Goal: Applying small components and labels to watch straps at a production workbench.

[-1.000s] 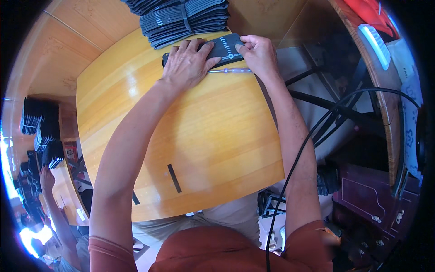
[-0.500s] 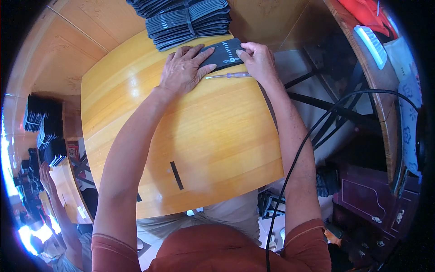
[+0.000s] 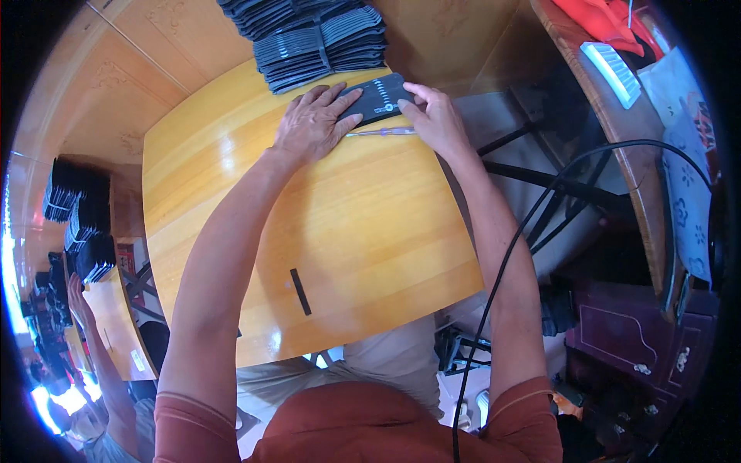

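Note:
A flat black rectangular piece [image 3: 380, 97] with a row of pale dots lies at the far edge of the yellow wooden table [image 3: 324, 231]. My left hand [image 3: 312, 123] rests flat on its left end, fingers spread. My right hand [image 3: 434, 117] touches its right end with the fingertips. Just in front of the piece, between my hands, lies a thin metal tool with a purplish handle [image 3: 382, 133]. Behind the piece sits a stack of several similar black pieces [image 3: 320, 42].
A small black strip [image 3: 300, 291] lies near the table's front edge. A black cable [image 3: 525, 231] runs down on the right past dark metal stand legs [image 3: 556, 185]. More black stacks [image 3: 77, 216] stand at the far left, where another person's arm [image 3: 100, 363] shows.
The view has shifted slightly; both hands stay on the black piece, pressing it in nearly the same spot by the stack.

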The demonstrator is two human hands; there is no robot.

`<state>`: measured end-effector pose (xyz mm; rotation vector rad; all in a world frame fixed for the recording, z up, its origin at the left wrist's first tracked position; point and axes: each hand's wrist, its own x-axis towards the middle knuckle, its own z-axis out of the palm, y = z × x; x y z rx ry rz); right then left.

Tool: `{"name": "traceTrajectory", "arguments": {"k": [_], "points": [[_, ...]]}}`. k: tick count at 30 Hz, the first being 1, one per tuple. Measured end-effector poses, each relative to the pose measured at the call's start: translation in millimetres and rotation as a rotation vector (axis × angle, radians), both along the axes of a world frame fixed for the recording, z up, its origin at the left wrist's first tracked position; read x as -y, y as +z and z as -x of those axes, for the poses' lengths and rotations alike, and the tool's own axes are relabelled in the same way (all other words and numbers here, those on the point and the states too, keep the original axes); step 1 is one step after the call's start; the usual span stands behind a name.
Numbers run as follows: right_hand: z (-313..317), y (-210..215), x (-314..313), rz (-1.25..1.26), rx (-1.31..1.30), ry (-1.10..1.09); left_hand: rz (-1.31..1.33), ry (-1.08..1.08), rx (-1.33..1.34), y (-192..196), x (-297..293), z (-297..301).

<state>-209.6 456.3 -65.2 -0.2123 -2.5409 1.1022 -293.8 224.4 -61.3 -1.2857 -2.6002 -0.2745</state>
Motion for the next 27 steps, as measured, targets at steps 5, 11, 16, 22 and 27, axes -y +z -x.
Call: {"name": "traceTrajectory", "arguments": {"k": [5,11,16,22,27], "points": [[-15.8,-6.6,1.2,-0.124,-0.063,0.081,-0.009,-0.005,-0.008,-2.4,1.3,2.1],[-23.6,1.4,6.5,-0.099,0.087,0.0,-0.043,-0.001,0.036,-1.8,-0.2,3.1],[-25.5,3.2,6.9,-0.052,0.168,-0.029,-0.008,-0.017,-0.03,1.1,0.1,-0.1],[-38.0,-1.9,1.1,-0.023,-0.021,-0.01,-0.019,-0.031,-0.056,3.1,-1.7,-3.2],[-68.0,-7.0,4.8,-0.134,-0.178,0.045,0.022,-0.02,-0.01,2.5,-0.9,0.8]]}}
